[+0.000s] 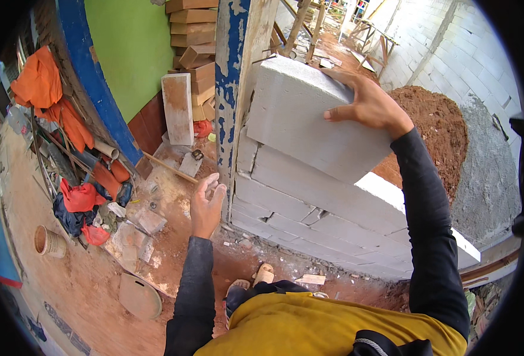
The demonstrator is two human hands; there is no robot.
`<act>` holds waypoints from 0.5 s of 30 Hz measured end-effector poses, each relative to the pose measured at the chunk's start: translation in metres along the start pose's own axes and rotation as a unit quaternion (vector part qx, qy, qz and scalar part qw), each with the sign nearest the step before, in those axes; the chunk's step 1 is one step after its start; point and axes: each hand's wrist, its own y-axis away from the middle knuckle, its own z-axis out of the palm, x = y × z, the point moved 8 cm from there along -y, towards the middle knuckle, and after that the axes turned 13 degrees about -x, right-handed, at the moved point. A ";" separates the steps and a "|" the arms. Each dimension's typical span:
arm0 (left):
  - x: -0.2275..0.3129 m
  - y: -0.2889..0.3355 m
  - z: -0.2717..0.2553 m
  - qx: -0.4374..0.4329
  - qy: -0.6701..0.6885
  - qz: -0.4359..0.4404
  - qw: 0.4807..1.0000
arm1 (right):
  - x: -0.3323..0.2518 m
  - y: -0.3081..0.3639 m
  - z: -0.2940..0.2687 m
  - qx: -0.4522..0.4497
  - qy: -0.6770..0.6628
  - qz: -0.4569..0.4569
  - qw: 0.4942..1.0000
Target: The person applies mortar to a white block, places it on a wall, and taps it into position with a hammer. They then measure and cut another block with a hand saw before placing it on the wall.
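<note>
A large pale-grey aerated concrete block (309,118) stands on top of a low wall of similar blocks (309,178), its left end close to the blue-flaked post (232,89). My right hand (371,107) holds the block at its upper right edge, thumb on the near face. The other fingers reach over the top and are partly hidden. My left hand (207,204) is raised left of the wall, near the foot of the post. Its fingers are loosely bent and apart, with nothing between them.
Beyond the wall lie a reddish soil heap (428,124) and grey sand (487,172). Stacked bricks (193,35) and an upright block (177,110) stand behind the post. At left are a bucket (49,242), red bags (81,196) and a flat round-edged lid (139,296).
</note>
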 end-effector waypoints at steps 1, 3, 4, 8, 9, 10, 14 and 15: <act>0.005 -0.008 0.000 0.000 0.008 0.017 1.000 | 0.000 0.000 -0.001 0.007 0.000 -0.004 1.000; 0.013 -0.025 -0.001 0.003 0.010 0.023 1.000 | 0.000 -0.001 0.000 0.013 0.003 -0.005 1.000; 0.021 -0.034 -0.002 0.002 0.005 0.042 0.999 | 0.001 -0.001 0.000 0.015 0.006 -0.001 1.000; 0.057 -0.067 -0.001 0.018 -0.088 0.091 0.992 | 0.005 -0.006 0.002 0.012 -0.009 0.013 1.000; 0.068 -0.074 0.001 0.028 -0.121 0.108 0.986 | 0.005 -0.007 0.003 0.011 -0.006 0.006 1.000; 0.074 -0.080 0.004 0.032 -0.132 0.110 0.985 | 0.006 -0.007 0.003 0.016 0.002 0.006 1.000; 0.087 -0.098 0.019 0.042 -0.158 0.095 0.982 | 0.007 -0.003 0.002 0.025 0.012 -0.017 0.999; 0.086 -0.102 0.021 0.043 -0.147 0.087 0.984 | 0.009 -0.002 0.003 0.018 0.001 -0.005 1.000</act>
